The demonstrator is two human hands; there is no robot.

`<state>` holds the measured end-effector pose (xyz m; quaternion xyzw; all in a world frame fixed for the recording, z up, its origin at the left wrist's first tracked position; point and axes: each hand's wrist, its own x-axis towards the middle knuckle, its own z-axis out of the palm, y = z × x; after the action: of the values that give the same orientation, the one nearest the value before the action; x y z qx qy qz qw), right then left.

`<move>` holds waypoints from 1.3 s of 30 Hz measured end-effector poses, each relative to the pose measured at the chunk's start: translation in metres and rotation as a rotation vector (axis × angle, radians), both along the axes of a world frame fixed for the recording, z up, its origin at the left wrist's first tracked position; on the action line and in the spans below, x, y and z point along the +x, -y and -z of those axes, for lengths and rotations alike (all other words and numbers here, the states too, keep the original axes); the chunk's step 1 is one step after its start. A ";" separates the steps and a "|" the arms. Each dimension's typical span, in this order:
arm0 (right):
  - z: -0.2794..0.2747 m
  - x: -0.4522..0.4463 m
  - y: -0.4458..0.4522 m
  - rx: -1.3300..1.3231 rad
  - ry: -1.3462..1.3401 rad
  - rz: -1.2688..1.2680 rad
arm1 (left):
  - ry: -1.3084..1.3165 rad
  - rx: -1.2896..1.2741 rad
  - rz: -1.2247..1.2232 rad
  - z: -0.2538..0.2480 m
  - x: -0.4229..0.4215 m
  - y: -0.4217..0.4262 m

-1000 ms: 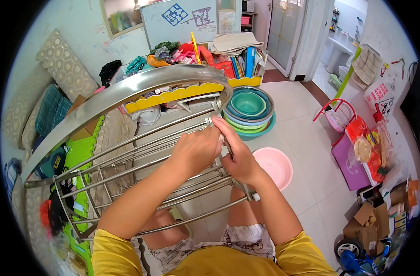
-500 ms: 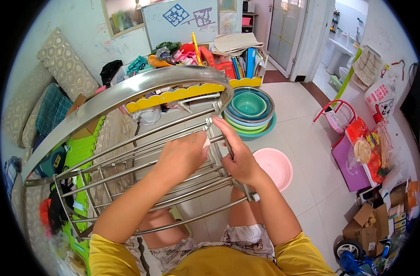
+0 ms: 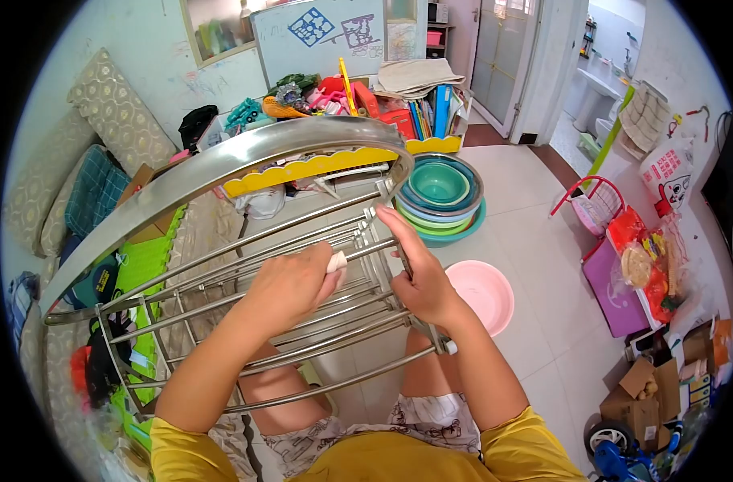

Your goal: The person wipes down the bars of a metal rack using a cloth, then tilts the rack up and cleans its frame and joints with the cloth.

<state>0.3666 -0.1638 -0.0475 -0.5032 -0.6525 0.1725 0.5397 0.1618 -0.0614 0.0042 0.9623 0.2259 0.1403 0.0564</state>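
Observation:
A metal rack (image 3: 222, 170) with a broad curved band and several thin bars lies tilted across my lap. My left hand (image 3: 290, 285) is closed round a white cloth (image 3: 337, 261), pressed against one of the rack's upper bars near the middle. Only the cloth's end shows beyond my fingers. At the rack's right end, my right hand (image 3: 419, 273) grips the end frame, its thumb and fingers on either side of it. A white cap (image 3: 451, 347) sits on the rack's lower right corner, below my right hand.
Stacked basins (image 3: 439, 193) stand on the floor beyond the rack, with a pink basin (image 3: 481, 297) nearer. A toy shelf (image 3: 435, 145) is at the back. To the right are a purple box (image 3: 616, 289), a cardboard box (image 3: 644, 402) and a red chair (image 3: 595, 201). A patterned sofa (image 3: 49, 361) lines the left.
My left hand has slid leftward along the bar with the white cloth, away from my right hand. My right hand keeps its hold on the end frame. The view has shifted slightly.

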 end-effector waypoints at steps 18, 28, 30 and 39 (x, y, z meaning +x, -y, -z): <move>0.001 0.000 -0.003 0.009 0.024 0.020 | -0.036 0.016 0.085 0.004 0.050 -0.006; 0.008 0.005 -0.006 0.094 0.100 0.034 | 0.143 0.165 0.130 0.020 0.074 -0.004; 0.007 0.004 -0.005 0.100 0.106 0.030 | 0.180 0.151 0.142 0.020 0.072 -0.004; 0.000 0.000 0.000 -0.043 -0.036 -0.008 | 0.121 -0.019 0.066 0.008 0.050 -0.003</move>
<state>0.3662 -0.1642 -0.0471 -0.5088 -0.6409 0.1976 0.5397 0.2115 -0.0579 -0.0037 0.9584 0.1916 0.1941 0.0836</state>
